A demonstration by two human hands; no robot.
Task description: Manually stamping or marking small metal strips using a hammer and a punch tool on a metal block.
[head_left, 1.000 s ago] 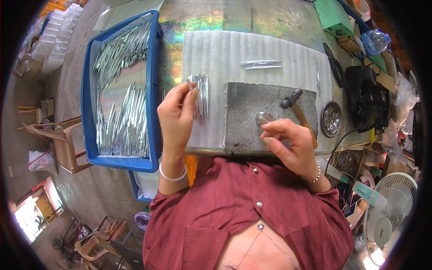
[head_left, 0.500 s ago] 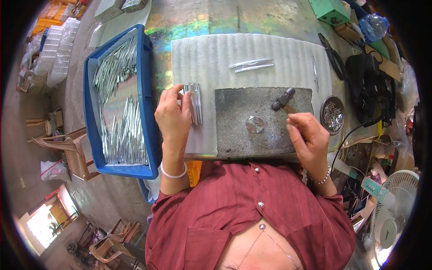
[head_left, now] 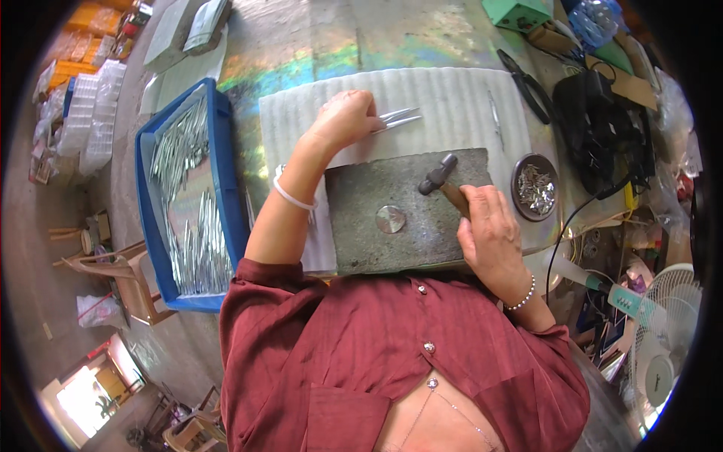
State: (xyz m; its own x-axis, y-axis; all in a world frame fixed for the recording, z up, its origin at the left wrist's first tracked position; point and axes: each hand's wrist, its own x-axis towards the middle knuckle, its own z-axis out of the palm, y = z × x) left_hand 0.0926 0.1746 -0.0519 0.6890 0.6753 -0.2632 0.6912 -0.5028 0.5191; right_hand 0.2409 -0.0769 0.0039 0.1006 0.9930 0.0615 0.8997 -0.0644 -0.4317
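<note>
My left hand [head_left: 346,120] reaches across the white foam mat [head_left: 290,113]. Its fingers are closed around the left ends of a few slim, tapered silver metal pieces [head_left: 399,119], which poke out past the thumb. My right hand [head_left: 489,230] is wrapped around the wooden handle of a small hammer [head_left: 437,175]. The hammer's dark head rests on a rough grey slab [head_left: 354,203]. Left of it on the slab is a shiny round metal disc [head_left: 390,219]. The stack of silver pieces at the mat's left side is mostly hidden behind my left forearm.
A blue tray [head_left: 224,173] full of long silver pieces stands at left. To the right are a dark round dish [head_left: 520,192] of small metal parts, a single slim piece [head_left: 495,117], black-handled pliers [head_left: 527,90], a black machine [head_left: 595,128] with a cable, and a fan [head_left: 663,339].
My left hand has left the stack at the mat's left and moved forward and right to the few pieces beyond the slab. My right hand has closed further around the hammer handle.
</note>
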